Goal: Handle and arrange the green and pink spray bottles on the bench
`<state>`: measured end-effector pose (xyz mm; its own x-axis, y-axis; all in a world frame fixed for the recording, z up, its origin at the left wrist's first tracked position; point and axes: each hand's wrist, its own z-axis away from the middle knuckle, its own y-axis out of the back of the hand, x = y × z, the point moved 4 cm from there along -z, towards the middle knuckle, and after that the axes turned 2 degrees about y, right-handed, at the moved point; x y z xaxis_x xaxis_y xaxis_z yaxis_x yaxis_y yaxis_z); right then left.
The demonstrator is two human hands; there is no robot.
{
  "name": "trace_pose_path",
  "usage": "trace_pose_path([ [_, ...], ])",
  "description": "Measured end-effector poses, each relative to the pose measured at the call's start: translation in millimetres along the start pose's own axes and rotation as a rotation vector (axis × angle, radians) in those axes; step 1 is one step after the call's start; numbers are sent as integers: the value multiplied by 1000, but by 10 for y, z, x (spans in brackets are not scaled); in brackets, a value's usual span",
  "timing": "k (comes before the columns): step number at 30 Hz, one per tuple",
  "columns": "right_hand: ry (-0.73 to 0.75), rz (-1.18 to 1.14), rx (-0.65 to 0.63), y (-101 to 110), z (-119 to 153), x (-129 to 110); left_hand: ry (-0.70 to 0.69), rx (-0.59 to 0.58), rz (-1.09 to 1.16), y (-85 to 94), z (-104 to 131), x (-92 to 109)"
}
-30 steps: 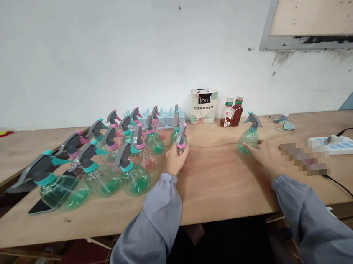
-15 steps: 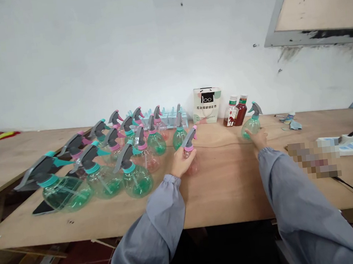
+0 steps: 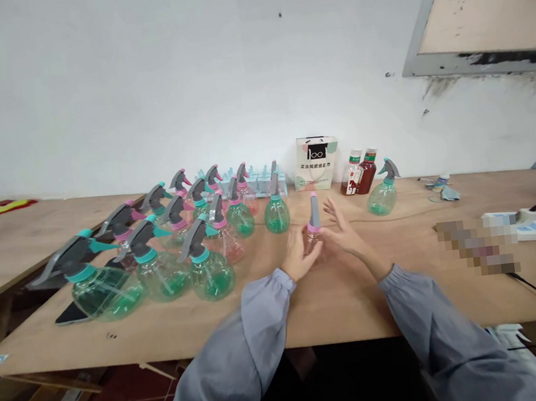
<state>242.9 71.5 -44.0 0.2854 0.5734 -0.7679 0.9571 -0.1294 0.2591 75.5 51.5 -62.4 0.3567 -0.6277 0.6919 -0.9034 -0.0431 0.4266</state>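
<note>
My left hand grips the body of a clear pinkish spray bottle with a grey trigger and pink collar, held upright near the middle of the wooden table. My right hand is beside it on the right, fingers spread, touching or nearly touching the bottle. A green spray bottle with a teal collar stands alone at the back right, near the wall. Several more green and pink spray bottles stand grouped on the left.
A small paper bag and two drink bottles stand against the wall. A power strip with a black cable lies at the right. A dark phone lies under the left bottles. Cardboard lies on the floor.
My right hand let go of the green bottle at the back right and came back to the pink bottle. My left hand brought the pink bottle rightward, toward the middle.
</note>
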Motion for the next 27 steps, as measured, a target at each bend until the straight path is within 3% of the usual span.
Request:
trace_pose_path([
  [3,-44,-138,-39,-279,-38,-184,3,-44,-54,-60,55,67],
  [5,-64,-197,4,-334,-56,-228,-22,3,-53,7,41,53],
  [7,-74,-226,74,-301,-59,-234,-22,162,-42,166,-34,-16],
  [10,-108,-240,168,-162,-57,-219,101,512,-60,457,-233,-203],
  [12,-127,-288,190,-76,-68,-222,196,599,-97,559,-419,-333],
  [16,-230,-493,189,-16,-92,-241,331,438,-194,540,-777,-550],
  [19,-344,-619,111,-70,-67,-280,392,272,-238,461,-846,-639],
  [21,-377,-672,49,-114,-37,-326,400,216,-283,437,-771,-634],
  [27,-331,-686,-16,-203,-9,-418,369,189,-393,538,-288,-474],
])
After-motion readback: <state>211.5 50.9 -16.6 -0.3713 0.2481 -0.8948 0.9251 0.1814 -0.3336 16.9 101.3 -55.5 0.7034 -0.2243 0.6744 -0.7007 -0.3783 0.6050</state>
